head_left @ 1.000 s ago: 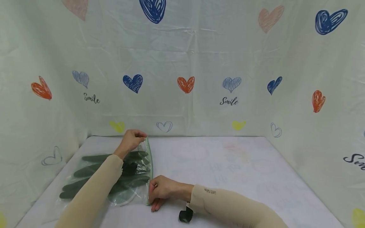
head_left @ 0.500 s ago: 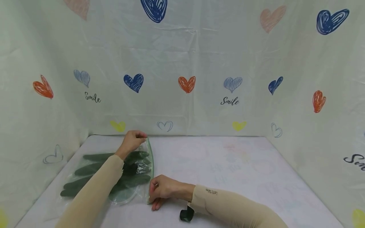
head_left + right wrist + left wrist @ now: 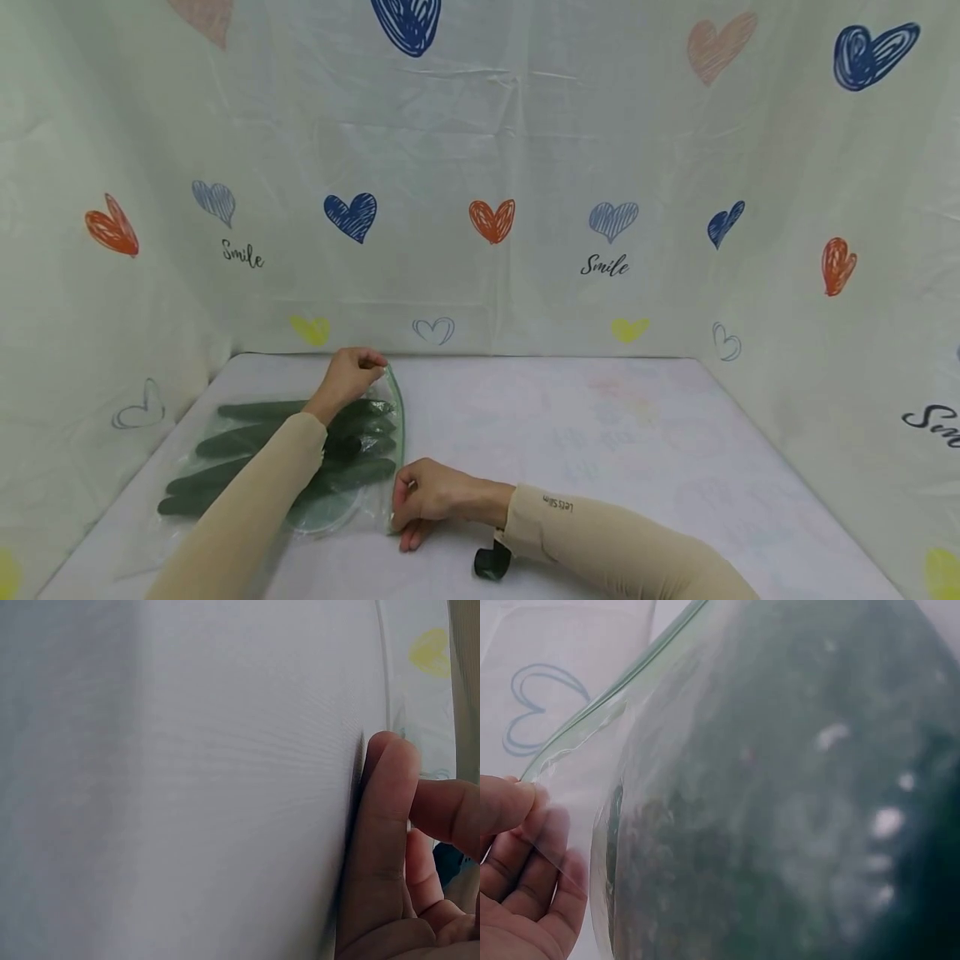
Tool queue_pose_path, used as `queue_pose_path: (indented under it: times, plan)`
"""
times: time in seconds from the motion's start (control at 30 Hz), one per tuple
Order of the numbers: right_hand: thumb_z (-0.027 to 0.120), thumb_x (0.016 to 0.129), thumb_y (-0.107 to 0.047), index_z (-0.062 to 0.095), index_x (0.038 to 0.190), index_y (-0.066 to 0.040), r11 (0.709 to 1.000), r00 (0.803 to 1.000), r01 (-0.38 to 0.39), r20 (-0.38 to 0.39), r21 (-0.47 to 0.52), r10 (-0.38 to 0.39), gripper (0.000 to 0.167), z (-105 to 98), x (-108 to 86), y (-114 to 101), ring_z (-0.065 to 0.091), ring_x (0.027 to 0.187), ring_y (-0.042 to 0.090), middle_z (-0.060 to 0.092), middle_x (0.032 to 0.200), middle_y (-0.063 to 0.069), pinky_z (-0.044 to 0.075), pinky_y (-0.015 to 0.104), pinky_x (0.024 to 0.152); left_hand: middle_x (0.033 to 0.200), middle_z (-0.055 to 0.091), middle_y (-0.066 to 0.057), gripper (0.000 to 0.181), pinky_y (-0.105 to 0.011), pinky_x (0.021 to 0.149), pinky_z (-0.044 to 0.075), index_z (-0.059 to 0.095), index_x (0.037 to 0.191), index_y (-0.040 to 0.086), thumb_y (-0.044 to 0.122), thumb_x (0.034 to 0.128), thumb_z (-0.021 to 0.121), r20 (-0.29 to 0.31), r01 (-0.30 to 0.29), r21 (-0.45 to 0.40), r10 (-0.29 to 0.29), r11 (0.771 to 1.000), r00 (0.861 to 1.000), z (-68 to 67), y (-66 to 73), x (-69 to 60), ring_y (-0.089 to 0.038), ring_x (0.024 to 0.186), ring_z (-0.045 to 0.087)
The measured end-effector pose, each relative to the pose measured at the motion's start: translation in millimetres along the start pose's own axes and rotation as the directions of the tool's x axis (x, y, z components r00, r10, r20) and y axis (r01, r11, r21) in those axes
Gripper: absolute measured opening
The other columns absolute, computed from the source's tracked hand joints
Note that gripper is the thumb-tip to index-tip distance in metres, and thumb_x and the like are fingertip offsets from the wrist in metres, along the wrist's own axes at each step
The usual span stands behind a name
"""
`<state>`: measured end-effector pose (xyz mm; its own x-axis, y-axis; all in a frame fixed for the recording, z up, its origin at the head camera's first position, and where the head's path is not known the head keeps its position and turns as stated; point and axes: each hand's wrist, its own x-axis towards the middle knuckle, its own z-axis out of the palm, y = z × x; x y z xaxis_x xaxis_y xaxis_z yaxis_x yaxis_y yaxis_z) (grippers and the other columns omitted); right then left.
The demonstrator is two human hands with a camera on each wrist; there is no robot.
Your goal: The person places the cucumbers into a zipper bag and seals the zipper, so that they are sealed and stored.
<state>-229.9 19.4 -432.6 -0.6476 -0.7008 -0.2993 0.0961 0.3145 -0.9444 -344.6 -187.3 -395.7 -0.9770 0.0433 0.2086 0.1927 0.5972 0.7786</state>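
Note:
A clear zip bag (image 3: pixel 400 433) with a green zip strip lies flat on the left of the table, several long dark green cucumbers (image 3: pixel 206 477) inside. My left hand (image 3: pixel 347 382) reaches over the bag and pinches the far end of its zip edge. In the left wrist view, the thumb and fingers of the left hand (image 3: pixel 532 877) grip the bag's corner, the green strip running from it. My right hand (image 3: pixel 431 496) pinches the near end of the zip edge. The right wrist view shows the right hand (image 3: pixel 382 847) low against the white tabletop, the bag mostly hidden there.
A pale round edge (image 3: pixel 324 515) shows at the bag's near side; I cannot tell what it is. The white table (image 3: pixel 585 467) stretches to the right. A white curtain (image 3: pixel 555 300) printed with hearts surrounds it. A black wrist camera (image 3: pixel 492 562) hangs under the right wrist.
Both hands keep their pinch at the two ends of the zip edge. The left hand has dipped very slightly; otherwise only the head view shifts a little.

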Motion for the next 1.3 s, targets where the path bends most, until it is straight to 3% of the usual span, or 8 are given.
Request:
queue_pose_path:
  times: [0.37,0.93,1.17,1.3]
  plan:
    - [0.066,0.08,0.01,0.056,0.078,-0.003,1.0,1.0,0.001,0.01,-0.011,0.0,0.017,-1,-2.4,-1,0.061,0.047,0.017,0.063,0.058,0.014,0.052,0.031,0.046,0.101,0.065,-0.017,0.015,-0.038,0.072,0.049,0.067,0.103,-0.001,0.004,0.0924,0.057,0.01,-0.042,0.017,0.042,0.999,0.999,2.6,-5.9,-1.6,-0.029,0.092,0.06]
    - [0.068,0.077,0.012,0.058,0.081,-0.002,1.0,1.0,0.009,0.018,-0.013,-0.009,0.018,-3,-4.2,2,0.061,0.048,0.016,0.065,0.061,0.014,0.053,0.03,0.049,0.092,0.064,-0.014,0.013,-0.033,0.068,0.048,0.066,0.1,-0.002,0.003,0.0884,0.063,0.013,-0.049,0.027,0.049,0.998,0.999,3.5,-5.1,-1.9,-0.025,0.085,0.059]
    - [0.072,0.078,0.004,0.059,0.087,-0.002,0.996,0.999,0.036,0.028,-0.076,-0.034,0.017,-16,-16.3,2,0.062,0.05,0.017,0.067,0.065,0.015,0.053,0.031,0.052,0.1,0.064,-0.017,0.018,-0.041,0.076,0.049,0.065,0.105,-0.003,0.003,0.0876,0.064,0.029,-0.121,0.071,0.119,0.99,0.992,0.8,-9.7,-4.2,-0.031,0.095,0.06]
    - [0.073,0.079,0.0,0.059,0.088,-0.003,0.992,0.999,0.032,-0.004,-0.126,-0.033,0.017,-31,-26.9,2,0.064,0.052,0.019,0.067,0.069,0.015,0.054,0.034,0.053,0.104,0.063,-0.018,0.019,-0.047,0.081,0.048,0.064,0.106,-0.003,0.004,0.0877,0.065,0.05,-0.161,0.113,0.156,0.98,0.986,-6.1,-9.3,-10.7,-0.034,0.098,0.059]
